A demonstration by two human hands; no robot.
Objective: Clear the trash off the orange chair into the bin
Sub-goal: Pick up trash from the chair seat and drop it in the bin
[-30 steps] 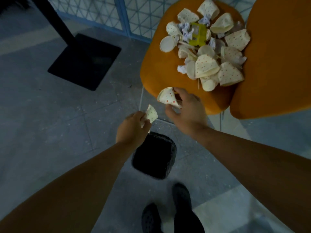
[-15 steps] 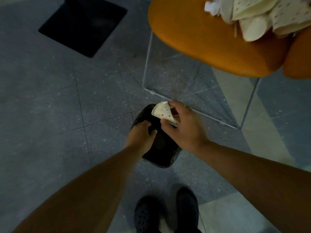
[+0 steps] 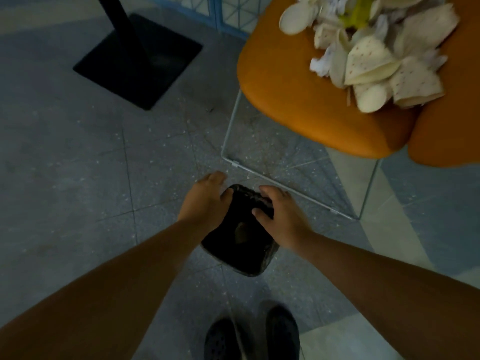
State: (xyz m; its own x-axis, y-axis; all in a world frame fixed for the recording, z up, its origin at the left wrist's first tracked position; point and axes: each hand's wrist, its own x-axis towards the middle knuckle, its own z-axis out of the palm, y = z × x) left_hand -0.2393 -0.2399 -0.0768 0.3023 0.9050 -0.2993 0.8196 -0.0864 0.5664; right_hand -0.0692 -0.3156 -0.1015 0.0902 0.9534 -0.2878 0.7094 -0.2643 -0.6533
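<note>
A small black bin (image 3: 240,255) lined with a dark bag stands on the floor in front of my feet. Both hands hover over its far rim, empty. My left hand (image 3: 205,201) is at the bin's left side with fingers relaxed; my right hand (image 3: 281,211) is at its right side, fingers spread. A faint pale shape lies inside the bin. The orange chair (image 3: 298,100) at the upper right carries a pile of trash (image 3: 374,55): crushed dotted paper cups, white tissues and a yellow wrapper.
The chair's thin wire frame (image 3: 285,189) runs along the floor just beyond the bin. A black square stand base (image 3: 140,58) with a post sits at the upper left. A blue-framed mesh partition (image 3: 228,11) lies behind. My dark shoes (image 3: 252,336) are at the bottom.
Both hands carried crushed paper cups from the chair edge down to the bin and let them go; now both hands are empty over the bin. The view has tilted back up towards the chair.
</note>
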